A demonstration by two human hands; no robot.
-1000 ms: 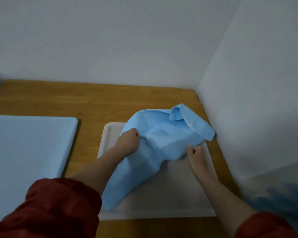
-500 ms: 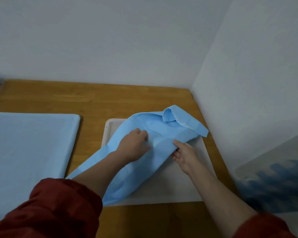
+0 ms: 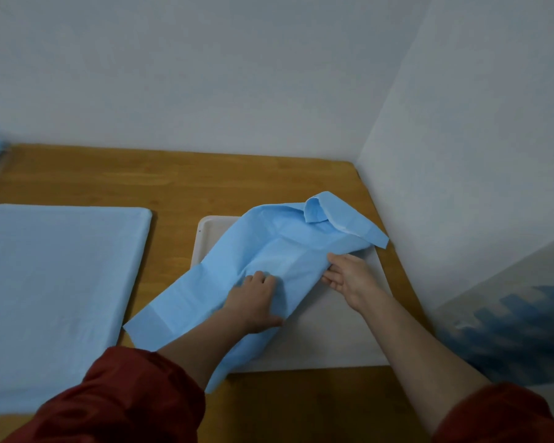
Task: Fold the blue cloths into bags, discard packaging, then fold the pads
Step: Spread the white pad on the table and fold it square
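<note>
Crumpled blue cloth [image 3: 279,247] across smooth white tray [image 3: 333,340]

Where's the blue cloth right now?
Head view: the blue cloth lies across the white tray on the right side of the table, near the wall corner, under the left hand and pinched at its edge by the right hand.

Blue cloth [image 3: 279,251], centre: thin, non-woven-looking fabric, matt, w/ soft creases & fold lines. Tray [image 3: 207,238] under it: white plastic, smooth, faint sheen. Table [image 3: 173,180]: wood, visible grain, satin varnish. Big pad [image 3: 52,282], left: pale blue fabric, matt, smooth. Sleeves [image 3: 125,407], near: dark red cloth, matt, rumpled. Walls [image 3: 237,75]: white, matt. Near right: clear-ish film [image 3: 509,298], blurred.
</note>
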